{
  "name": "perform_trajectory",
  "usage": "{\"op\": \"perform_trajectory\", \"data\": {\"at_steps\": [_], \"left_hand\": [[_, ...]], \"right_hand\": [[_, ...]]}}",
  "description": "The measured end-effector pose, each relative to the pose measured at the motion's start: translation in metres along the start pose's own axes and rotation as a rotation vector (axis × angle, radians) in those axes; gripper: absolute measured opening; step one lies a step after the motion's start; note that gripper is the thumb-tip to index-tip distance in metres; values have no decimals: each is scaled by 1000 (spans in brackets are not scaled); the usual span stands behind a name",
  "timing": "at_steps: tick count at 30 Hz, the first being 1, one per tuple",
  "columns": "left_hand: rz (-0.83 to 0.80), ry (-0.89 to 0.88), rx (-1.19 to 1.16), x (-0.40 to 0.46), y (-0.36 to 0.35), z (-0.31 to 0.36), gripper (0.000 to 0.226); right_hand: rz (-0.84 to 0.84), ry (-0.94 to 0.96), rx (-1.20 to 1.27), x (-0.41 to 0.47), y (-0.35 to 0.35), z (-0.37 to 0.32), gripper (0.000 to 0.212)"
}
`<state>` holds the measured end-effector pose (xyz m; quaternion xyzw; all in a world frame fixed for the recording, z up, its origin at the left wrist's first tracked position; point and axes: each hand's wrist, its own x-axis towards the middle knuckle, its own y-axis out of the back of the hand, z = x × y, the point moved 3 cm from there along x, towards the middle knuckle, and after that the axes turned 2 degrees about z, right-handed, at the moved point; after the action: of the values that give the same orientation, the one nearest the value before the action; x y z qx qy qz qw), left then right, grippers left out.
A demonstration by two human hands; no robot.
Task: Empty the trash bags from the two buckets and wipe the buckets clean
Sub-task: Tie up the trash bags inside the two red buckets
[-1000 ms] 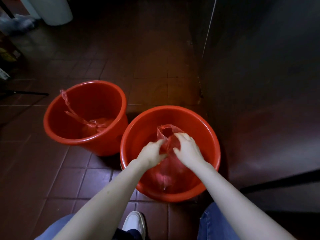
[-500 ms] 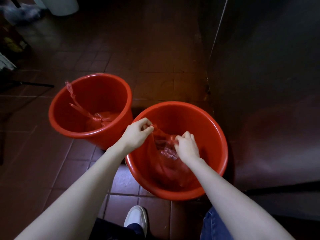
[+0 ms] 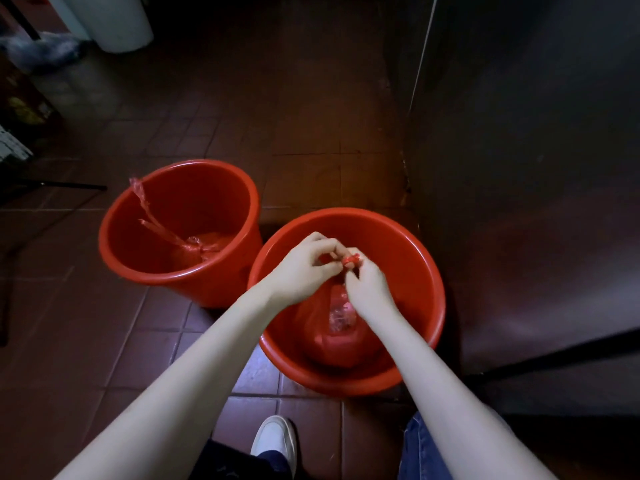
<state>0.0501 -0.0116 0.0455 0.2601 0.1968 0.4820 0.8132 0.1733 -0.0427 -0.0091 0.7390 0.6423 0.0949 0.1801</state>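
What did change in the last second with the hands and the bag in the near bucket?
The left hand, drawn out to the near bucket's rim half a second ago, came back to the right hand. Both now pinch the red bag's gathered top above the bucket's middle. The bag is still inside. The far bucket and its knotted bag stayed as before.

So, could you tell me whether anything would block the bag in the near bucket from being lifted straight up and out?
Nothing visible does. Both the left hand and the right hand already pinch the gathered top of the red bag, and the near bucket is open above it. The far bucket stands off to the left.
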Motion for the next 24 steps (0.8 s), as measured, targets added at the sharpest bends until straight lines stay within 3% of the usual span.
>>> {"op": "perform_trajectory", "data": {"at_steps": [5, 8, 13, 16, 20, 24], "left_hand": [[27, 72, 134, -3, 1, -24, 16], [24, 102, 168, -1, 2, -28, 16], [-212, 96, 167, 0, 0, -27, 41], [-99, 25, 341, 4, 12, -31, 33], [-85, 131, 166, 1, 7, -44, 30], [-47, 213, 163, 5, 3, -51, 8]], "right_hand": [[-255, -45, -21, -10, -12, 18, 10], [-129, -3, 47, -11, -11, 24, 17], [-1, -8, 58, -6, -9, 28, 11], [41, -86, 124, -6, -6, 33, 34], [-31, -111, 167, -8, -6, 37, 30], [74, -138, 111, -4, -3, 45, 30]]}}
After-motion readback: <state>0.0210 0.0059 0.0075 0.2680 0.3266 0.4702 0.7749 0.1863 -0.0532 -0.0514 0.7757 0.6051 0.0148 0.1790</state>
